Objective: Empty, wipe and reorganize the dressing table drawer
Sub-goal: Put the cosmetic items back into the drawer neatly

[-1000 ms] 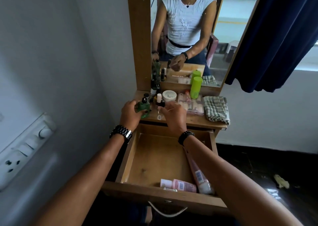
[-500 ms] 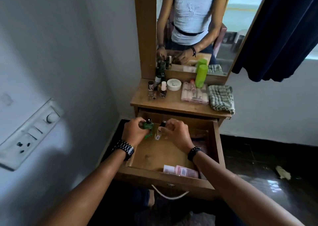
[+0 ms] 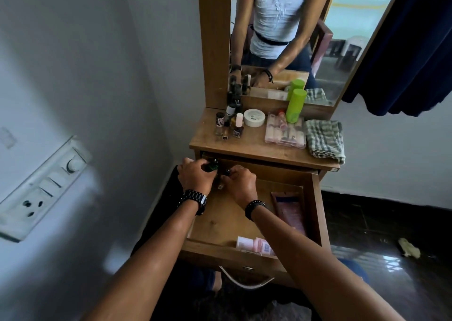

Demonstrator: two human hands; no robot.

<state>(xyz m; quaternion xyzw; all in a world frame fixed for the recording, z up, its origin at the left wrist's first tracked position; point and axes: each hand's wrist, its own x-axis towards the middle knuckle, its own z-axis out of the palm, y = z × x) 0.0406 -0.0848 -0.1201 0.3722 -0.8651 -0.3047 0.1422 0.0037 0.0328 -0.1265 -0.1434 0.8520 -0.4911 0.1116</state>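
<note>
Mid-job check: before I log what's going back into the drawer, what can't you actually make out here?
Head view only:
- Green bottle: mostly wrapped by the left hand; label unreadable.
- Small bottle in the right hand: only cap and base show.
- Pink tube: partly behind the right forearm.
- Pink boxes: cut off by the drawer front; print too small.

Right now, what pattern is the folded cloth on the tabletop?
Green-and-white check, on the folded cloth, clearest in the head view.

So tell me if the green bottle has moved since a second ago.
Yes. The left hand carried the green bottle off the tabletop down into the drawer's back-left corner.
</note>
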